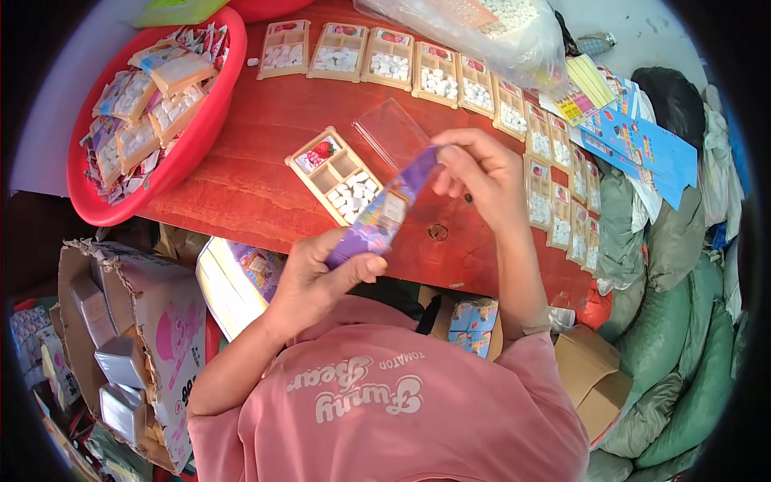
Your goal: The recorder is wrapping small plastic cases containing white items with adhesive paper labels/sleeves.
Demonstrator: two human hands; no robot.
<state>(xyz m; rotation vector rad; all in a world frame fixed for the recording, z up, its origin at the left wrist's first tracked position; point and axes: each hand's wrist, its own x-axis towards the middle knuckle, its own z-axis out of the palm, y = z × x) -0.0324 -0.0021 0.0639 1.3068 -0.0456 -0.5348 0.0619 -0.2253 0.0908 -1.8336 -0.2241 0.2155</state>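
Note:
A purple printed card sleeve (376,227) is stretched at a slant between my two hands, slightly blurred. My left hand (317,277) grips its lower end, thumb on top. At the upper end, my right hand (482,173) pinches the edge with thumb and finger. Just behind the sleeve, partly covered by it, lies a beige compartment tray (325,178). It has a strawberry-printed packet (320,154) in one corner, small white pieces (353,197) in a large section and two bare sections. Beyond it a clear plastic lid (391,131) rests on the red table (265,161).
Several filled trays (438,74) curve along the table's far and right sides. A red basin (233,100) at left holds trays and packets. A clear bag (514,40) of white pieces and blue printed cards (642,145) lie far right. A carton (165,337) of clear lids stands lower left.

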